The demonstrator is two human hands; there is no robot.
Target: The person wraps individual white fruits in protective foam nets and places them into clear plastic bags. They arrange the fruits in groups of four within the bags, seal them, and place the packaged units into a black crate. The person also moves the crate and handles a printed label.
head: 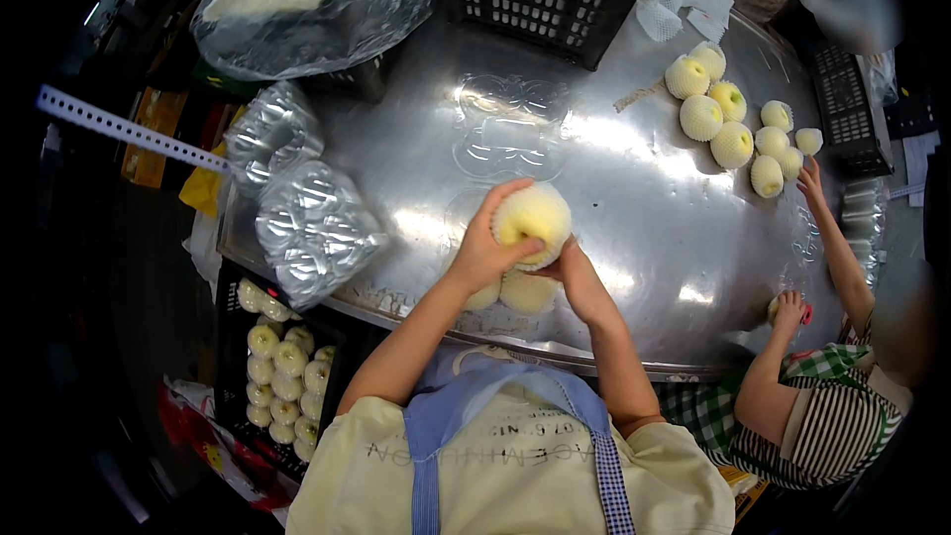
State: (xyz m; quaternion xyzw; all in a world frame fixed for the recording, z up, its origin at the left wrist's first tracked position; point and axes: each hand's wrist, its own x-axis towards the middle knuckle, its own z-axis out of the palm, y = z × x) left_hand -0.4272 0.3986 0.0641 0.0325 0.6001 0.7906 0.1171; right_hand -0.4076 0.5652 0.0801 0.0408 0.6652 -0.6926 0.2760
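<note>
Both my hands hold one pale yellow apple-like fruit point(532, 219) in a white foam net above the metal table point(639, 238). My left hand point(483, 241) wraps its left side, thumb over its front. My right hand point(583, 275) supports it from the lower right. Beneath lie more netted fruits point(527, 292), partly hidden by my hands, in what seems a clear plastic tray. A clear moulded plastic tray or lid point(509, 130) lies flat beyond the held fruit.
Stacked clear plastic packs point(319, 234) stand at left, above a black crate of fruit point(223, 357). Black crates point(535, 11) line the far edge. Netted fruits point(700, 117) lie at right, where a co-worker's hands point(789, 310) handle fruit. Foam nets point(661, 11) lie at the back.
</note>
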